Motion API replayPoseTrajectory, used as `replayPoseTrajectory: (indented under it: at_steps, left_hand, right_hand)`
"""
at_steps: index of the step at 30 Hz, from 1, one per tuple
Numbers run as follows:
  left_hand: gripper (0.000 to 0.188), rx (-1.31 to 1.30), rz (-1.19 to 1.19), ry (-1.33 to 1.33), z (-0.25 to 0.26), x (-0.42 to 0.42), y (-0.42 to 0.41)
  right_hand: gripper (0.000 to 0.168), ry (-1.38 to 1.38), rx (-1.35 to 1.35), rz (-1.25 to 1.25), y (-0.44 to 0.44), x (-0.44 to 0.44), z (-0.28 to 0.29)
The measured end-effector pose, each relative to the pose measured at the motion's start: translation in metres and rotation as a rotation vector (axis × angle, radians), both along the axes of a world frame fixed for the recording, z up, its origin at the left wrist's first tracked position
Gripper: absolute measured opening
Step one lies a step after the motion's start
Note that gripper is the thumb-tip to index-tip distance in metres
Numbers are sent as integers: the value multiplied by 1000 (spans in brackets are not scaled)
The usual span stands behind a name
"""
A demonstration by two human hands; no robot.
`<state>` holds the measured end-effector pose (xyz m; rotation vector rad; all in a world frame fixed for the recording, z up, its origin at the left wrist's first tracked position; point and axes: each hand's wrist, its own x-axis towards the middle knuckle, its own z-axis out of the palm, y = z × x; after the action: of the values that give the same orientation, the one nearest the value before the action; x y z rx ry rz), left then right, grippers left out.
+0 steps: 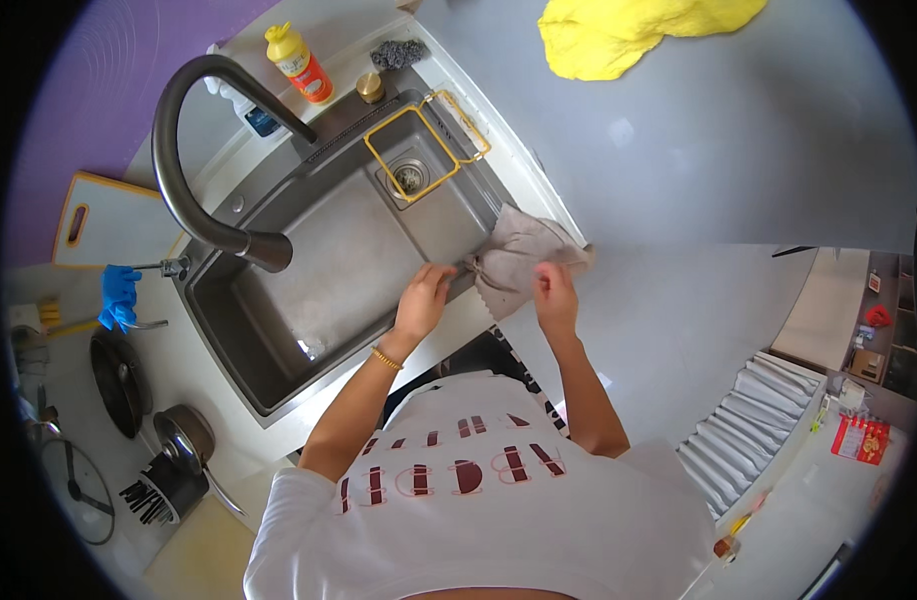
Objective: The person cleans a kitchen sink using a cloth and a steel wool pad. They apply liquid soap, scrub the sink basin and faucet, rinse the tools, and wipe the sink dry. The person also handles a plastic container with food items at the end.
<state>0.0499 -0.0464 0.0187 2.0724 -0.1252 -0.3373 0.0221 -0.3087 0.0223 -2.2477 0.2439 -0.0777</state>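
A grey-beige cloth (515,251) with a scalloped edge lies crumpled over the right front corner of the grey sink (338,259) and the white counter rim. Its left end is gathered into folds. My left hand (422,301) is above the sink's front edge, fingers bent, just left of those folds; nothing shows in it. Over the cloth's right part is my right hand (556,300), its fingers curled in. Whether it pinches the fabric is unclear. A yellow wire rack (412,154) spans the sink's drain corner.
A dark gooseneck faucet (175,150) arches over the basin. Behind it stand a yellow-capped bottle (299,64) and a spray bottle (241,101). Blue gloves (119,296) hang at left, near pans (117,382). A yellow cloth (638,34) lies on the grey surface at upper right.
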Motion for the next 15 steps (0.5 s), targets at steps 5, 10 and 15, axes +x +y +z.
replayPoseTrajectory:
  at_steps: [5,10,15]
  left_hand:
    - [30,77,-227,-231,-1,23,-16]
    - [17,88,-240,-494,19,35,6]
    - [12,-273,-80,-87,73,33,22]
  right_hand:
    - [23,13,-297,301,57,-2,15]
    - [19,-12,50,335,48,8,4]
    - [11,217,752,241,56,40,69]
